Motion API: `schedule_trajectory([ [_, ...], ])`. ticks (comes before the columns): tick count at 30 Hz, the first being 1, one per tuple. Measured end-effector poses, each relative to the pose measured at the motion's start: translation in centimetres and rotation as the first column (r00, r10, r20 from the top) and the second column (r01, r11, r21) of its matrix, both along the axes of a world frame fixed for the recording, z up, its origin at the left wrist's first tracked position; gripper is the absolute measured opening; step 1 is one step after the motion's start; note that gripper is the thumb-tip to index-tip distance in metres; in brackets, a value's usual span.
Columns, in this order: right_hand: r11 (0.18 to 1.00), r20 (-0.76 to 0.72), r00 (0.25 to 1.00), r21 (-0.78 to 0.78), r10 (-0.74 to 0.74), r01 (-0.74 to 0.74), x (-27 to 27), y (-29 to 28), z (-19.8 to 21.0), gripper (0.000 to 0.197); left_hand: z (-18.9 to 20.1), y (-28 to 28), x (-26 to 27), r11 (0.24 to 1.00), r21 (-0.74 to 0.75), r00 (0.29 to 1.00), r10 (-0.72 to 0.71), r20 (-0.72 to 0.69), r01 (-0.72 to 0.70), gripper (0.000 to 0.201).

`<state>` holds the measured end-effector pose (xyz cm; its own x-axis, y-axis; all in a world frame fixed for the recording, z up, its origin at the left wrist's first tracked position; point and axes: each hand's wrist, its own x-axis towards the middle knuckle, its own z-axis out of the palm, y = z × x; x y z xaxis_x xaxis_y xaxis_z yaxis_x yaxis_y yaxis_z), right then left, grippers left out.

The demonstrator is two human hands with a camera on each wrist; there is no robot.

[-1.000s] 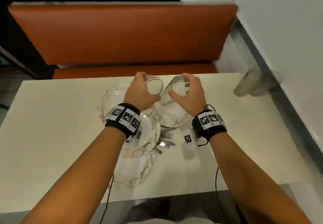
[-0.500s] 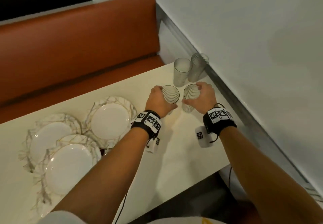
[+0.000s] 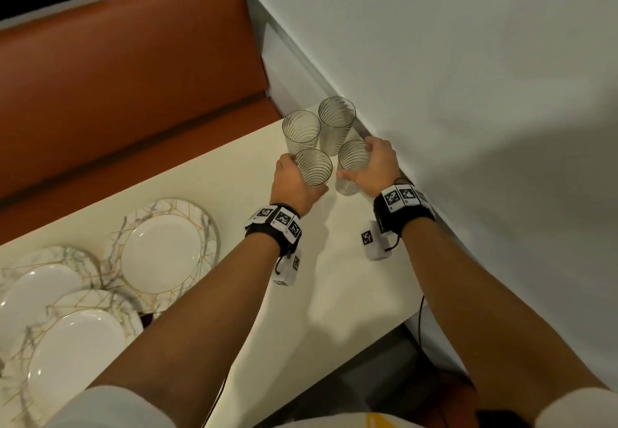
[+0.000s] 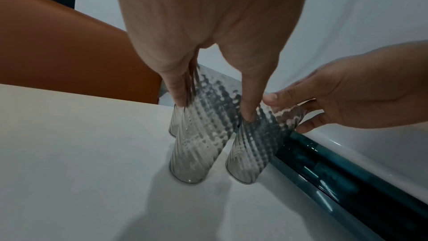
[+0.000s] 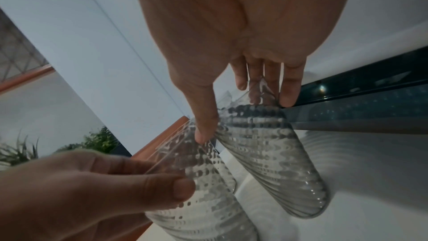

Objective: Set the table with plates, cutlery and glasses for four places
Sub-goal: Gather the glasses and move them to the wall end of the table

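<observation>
From the head camera, the left hand (image 3: 294,183) grips a ribbed glass (image 3: 314,168) and the right hand (image 3: 376,163) grips a second ribbed glass (image 3: 351,166), side by side at the far right corner of the cream worktop (image 3: 334,294), near the wall. Two more ribbed glasses (image 3: 301,131) stand just behind them. Three marbled plates (image 3: 167,250) lie overlapping at the left, well apart from the glasses, with the orange bench (image 3: 117,76) beyond.

The left wrist camera shows fingers (image 4: 176,89) and thumb round the glass (image 4: 197,153), its base on the worktop.

The right wrist camera shows the thumb (image 5: 203,125) and fingers clasping the other glass (image 5: 277,162), also set down.
</observation>
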<state>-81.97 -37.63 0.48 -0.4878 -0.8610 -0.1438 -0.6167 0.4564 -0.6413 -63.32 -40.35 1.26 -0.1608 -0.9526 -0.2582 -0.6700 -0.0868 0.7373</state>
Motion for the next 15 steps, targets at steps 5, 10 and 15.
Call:
schedule_trajectory([
  [5, 1.000, 0.032, 0.999, -0.014, -0.025, 0.026, -0.8, -1.0, 0.0, 0.102, -0.7, -0.3, -1.2, 0.999, 0.026, 0.998, 0.046, -0.033, -0.045, 0.100],
  [10, 0.999, 0.060, 0.998, -0.029, -0.033, 0.034, -1.1, -1.4, 0.2, 0.102, -0.9, -0.8, -2.0, 0.998, 0.029, 0.998, 0.055, -0.037, -0.054, 0.099],
  [15, 1.000, 0.048, 0.999, 0.009, -0.001, 0.000, -1.2, -1.3, 0.7, 0.103, -0.7, -1.0, -2.3, 0.998, 0.036, 0.998, 0.053, -0.036, -0.052, 0.099],
])
